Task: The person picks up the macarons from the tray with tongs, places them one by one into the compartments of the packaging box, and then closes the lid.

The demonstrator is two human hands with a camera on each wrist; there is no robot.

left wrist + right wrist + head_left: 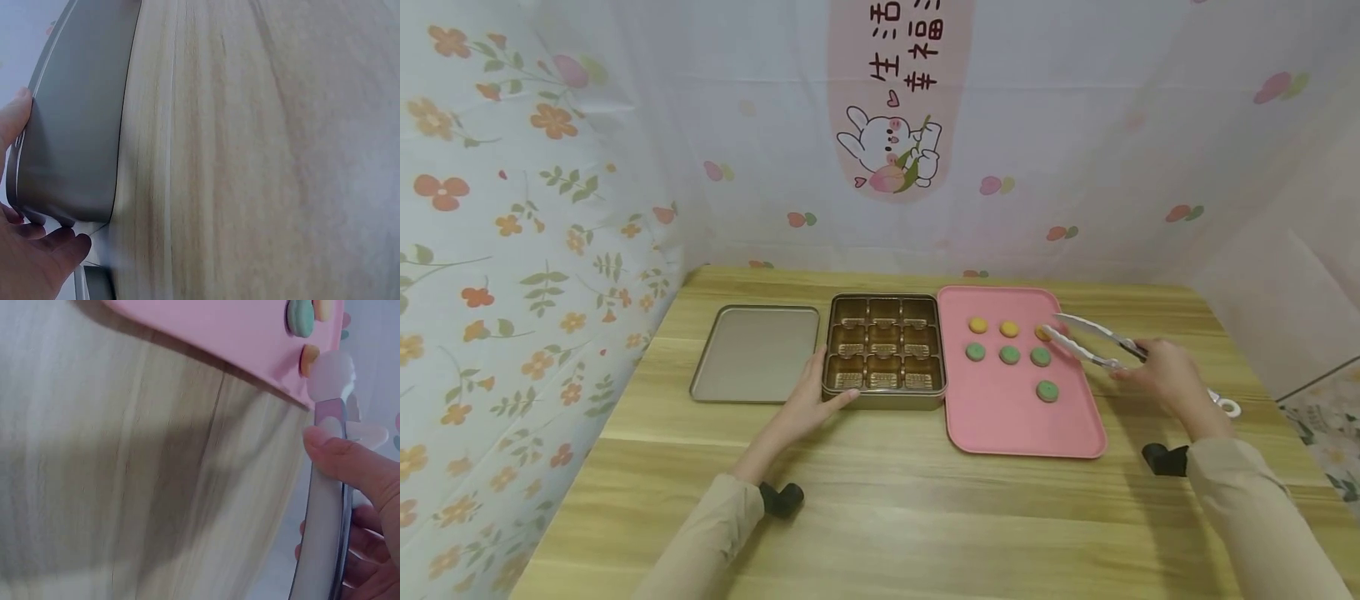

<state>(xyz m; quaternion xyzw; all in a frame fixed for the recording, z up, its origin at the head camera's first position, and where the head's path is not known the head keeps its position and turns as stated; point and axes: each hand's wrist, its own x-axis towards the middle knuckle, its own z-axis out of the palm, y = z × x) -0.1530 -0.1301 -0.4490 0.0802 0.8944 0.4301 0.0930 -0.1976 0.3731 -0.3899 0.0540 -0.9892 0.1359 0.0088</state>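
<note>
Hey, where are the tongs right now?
In the head view, the tongs are on the right, in the person's right hand, their tips by the rightmost yellow macaron on the pink tray.

Free wooden tabletop stretched before the nine-compartment tin. The pink tray crowded its right; tongs overhung the tray.
</note>
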